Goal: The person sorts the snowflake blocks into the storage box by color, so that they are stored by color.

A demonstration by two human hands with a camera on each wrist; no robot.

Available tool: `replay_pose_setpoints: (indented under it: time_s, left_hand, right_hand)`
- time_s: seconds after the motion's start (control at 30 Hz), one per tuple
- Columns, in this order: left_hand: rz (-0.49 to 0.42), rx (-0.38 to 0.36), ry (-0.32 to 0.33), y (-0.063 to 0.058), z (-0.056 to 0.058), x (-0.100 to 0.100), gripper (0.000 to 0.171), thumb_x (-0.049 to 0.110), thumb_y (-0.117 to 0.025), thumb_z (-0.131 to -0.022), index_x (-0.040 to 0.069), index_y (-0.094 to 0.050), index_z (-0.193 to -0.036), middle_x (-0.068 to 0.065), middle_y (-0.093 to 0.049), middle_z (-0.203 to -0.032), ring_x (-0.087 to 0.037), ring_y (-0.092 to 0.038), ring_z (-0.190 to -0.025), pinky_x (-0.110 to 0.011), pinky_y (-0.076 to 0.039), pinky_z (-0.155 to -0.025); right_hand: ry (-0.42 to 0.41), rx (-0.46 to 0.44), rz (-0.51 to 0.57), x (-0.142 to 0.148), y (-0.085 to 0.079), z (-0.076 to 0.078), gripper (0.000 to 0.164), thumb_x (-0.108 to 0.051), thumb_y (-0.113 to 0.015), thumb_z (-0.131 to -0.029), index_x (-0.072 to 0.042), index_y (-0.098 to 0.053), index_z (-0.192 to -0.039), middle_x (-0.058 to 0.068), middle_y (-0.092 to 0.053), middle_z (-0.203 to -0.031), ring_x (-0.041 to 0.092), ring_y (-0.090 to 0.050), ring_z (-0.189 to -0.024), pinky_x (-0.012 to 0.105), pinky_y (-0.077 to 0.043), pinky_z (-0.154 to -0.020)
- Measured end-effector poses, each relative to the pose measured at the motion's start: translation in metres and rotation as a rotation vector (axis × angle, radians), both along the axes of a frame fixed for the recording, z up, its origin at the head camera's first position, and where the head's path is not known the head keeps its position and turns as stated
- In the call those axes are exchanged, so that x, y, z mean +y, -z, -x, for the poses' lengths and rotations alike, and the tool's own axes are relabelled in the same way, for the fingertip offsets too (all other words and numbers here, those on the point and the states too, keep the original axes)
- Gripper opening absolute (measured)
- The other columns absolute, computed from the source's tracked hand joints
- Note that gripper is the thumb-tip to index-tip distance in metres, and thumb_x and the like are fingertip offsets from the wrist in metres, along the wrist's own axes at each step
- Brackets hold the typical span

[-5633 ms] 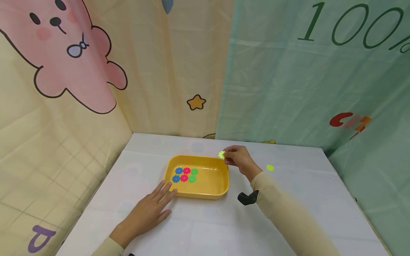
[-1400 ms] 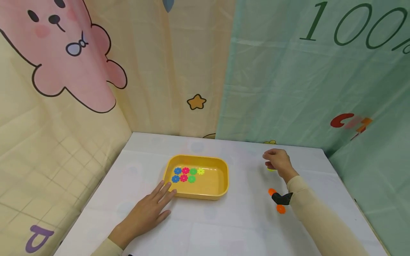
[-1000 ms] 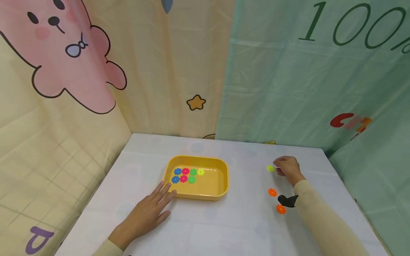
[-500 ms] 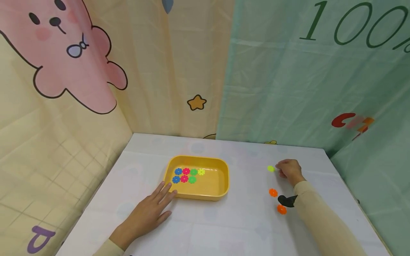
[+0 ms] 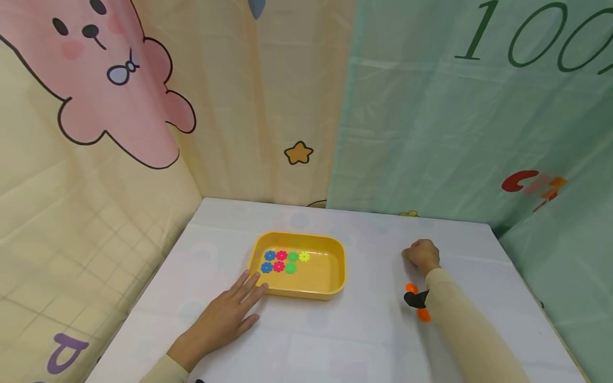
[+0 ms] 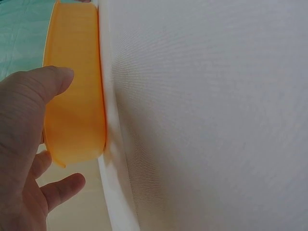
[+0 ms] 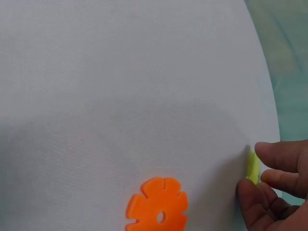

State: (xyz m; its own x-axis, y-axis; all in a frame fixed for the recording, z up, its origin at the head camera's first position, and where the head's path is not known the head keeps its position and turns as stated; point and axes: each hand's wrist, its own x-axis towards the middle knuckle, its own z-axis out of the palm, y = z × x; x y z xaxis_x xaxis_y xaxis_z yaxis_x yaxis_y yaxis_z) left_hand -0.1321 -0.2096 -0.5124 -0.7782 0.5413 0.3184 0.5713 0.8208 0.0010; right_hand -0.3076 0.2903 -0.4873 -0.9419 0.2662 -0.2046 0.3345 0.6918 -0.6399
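My left hand (image 5: 222, 318) lies with its fingers extended at the near left corner of a yellow tray (image 5: 306, 294); in the left wrist view its thumb rests along the tray's side wall. Inside the tray, flower-shaped notched discs stand in two rows: blue (image 5: 270, 256), pink (image 5: 281, 256) and green (image 5: 292, 257) pairs, plus a single yellow disc (image 5: 304, 257). Right of the tray, my right hand (image 5: 422, 255) is low over the table. The right wrist view shows it pinching a yellow-green notched disc (image 7: 252, 166) edge-on between thumb and fingers; the head view hides that disc.
Two orange notched discs (image 5: 412, 288) lie on the white table (image 5: 345, 340) near the right forearm, partly covered by the black wrist camera (image 5: 415, 299). Printed curtains (image 5: 268, 106) enclose the table's back and sides.
A yellow disc has joined the others in the tray since the oldest frame. My right hand has gone from the tray to the other yellow-green disc and now pinches it. My left hand stays put.
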Motion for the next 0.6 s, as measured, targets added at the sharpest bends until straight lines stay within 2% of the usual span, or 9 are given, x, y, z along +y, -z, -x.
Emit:
replay_pose_setpoints:
  time_s: [0.17, 0.6]
  left_hand:
    - [0.002, 0.003, 0.005, 0.0004, 0.0009, 0.0001, 0.071, 0.038, -0.078, -0.089, 0.016, -0.051, -0.150, -0.014, -0.045, -0.158, -0.036, -0.037, -0.148, -0.047, -0.060, -0.083]
    - [-0.003, 0.001, 0.005, 0.0010, 0.0005, -0.0002, 0.071, 0.038, -0.078, -0.089, 0.016, -0.051, -0.151, -0.014, -0.045, -0.158, -0.037, -0.037, -0.148, -0.047, -0.060, -0.083]
  right_hand:
    - [0.003, 0.007, -0.044, -0.0001, 0.0042, 0.0014, 0.020, -0.013, -0.069, -0.090, 0.005, -0.061, -0.094, 0.015, -0.060, -0.084, 0.033, -0.055, -0.085, 0.038, -0.047, -0.068]
    - [0.018, 0.001, -0.055, -0.0023, 0.0072, 0.0022, 0.020, -0.010, -0.067, -0.091, 0.007, -0.062, -0.099, 0.022, -0.063, -0.095, 0.037, -0.055, -0.092, 0.046, -0.049, -0.079]
